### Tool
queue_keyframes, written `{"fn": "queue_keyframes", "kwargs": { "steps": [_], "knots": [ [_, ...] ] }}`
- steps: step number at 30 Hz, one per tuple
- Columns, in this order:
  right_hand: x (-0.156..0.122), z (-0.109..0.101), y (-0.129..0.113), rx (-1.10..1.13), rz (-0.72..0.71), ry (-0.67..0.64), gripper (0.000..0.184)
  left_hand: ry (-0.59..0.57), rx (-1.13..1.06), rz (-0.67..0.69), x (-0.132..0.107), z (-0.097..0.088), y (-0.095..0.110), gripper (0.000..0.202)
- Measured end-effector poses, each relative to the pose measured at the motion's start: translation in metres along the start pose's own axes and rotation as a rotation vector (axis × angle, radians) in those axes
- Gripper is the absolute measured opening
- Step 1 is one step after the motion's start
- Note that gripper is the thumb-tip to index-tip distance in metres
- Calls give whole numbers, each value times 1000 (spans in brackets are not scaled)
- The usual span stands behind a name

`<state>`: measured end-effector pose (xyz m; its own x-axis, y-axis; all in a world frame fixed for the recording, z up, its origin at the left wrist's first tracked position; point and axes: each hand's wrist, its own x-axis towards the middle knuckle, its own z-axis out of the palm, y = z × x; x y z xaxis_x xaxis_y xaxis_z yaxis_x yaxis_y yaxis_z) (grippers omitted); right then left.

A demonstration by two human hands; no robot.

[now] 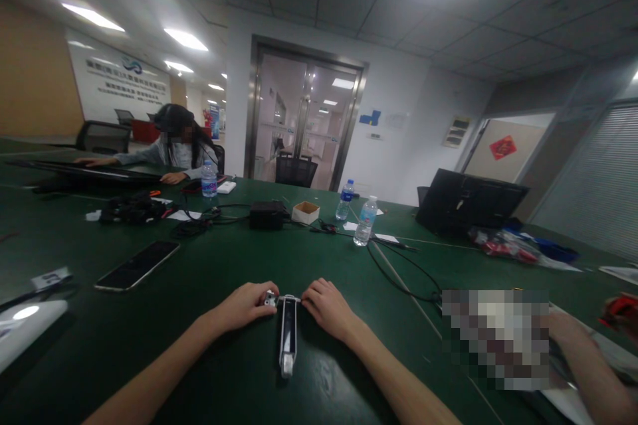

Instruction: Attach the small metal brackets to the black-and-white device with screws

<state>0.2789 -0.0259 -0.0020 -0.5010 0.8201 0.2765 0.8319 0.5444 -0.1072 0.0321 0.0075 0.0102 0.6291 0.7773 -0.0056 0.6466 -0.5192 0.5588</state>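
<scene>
My left hand is closed in a pinch on a small shiny metal piece. Just right of it, a narrow silver-framed device with a dark middle lies lengthwise on the green table. A short crossbar tops its far end, and a pale block forms the near end. My right hand has its fingers curled together, the fingertips at the right end of that crossbar. The undersides of my right fingers are hidden.
A phone lies to the left. Beyond my hands are a black box, a small open carton, cables and water bottles. Another person's arm reaches in at right; a person sits across the table.
</scene>
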Motion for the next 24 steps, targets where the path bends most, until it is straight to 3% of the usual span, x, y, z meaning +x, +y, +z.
{"fn": "queue_keyframes", "kwargs": {
  "steps": [13,19,24],
  "knots": [
    [1,-4,5,-22,1,9,18,-23,160,-24,-3,1,11,32],
    [-7,-25,36,-93,176,88,26,-33,147,-46,-4,0,12,35],
    [-18,-36,60,-12,251,-19,20,-10,138,-54,-3,0,12,33]
  ]
}}
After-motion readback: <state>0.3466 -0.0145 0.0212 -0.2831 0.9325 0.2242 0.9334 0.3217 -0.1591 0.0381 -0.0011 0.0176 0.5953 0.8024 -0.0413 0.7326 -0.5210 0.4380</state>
